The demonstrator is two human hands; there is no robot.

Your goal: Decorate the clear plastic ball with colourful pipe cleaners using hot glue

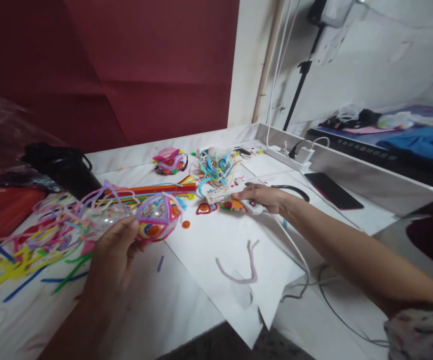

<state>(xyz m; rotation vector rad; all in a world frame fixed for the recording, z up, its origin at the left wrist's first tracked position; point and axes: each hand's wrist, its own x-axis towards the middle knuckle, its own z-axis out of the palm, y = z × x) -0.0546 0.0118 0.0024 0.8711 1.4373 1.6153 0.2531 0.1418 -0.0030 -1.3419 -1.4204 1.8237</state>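
My left hand (117, 250) pinches a rounded, clear-looking craft piece (158, 217) covered in pink and purple fuzzy pipe cleaners, with orange discs on it. It is held above the table's left half. My right hand (263, 196) is closed around a white corded device (253, 206) with a small dark red switch, near the table's middle. An orange and green piece (233, 205) shows just under its fingertips; whether the fingers touch it I cannot tell. Beside it lies a red-edged triangle (206, 208) with an orange centre.
Loose pipe cleaners (25, 250) spread over the left side. Behind are a pink decorated ball (170, 161) and a blue pipe-cleaner tangle (216, 167). White paper sheets (235, 255) carry a bent purple pipe cleaner (253, 265). A black phone (332, 191), white cable (302, 262) and black bottle (61, 167) are nearby.
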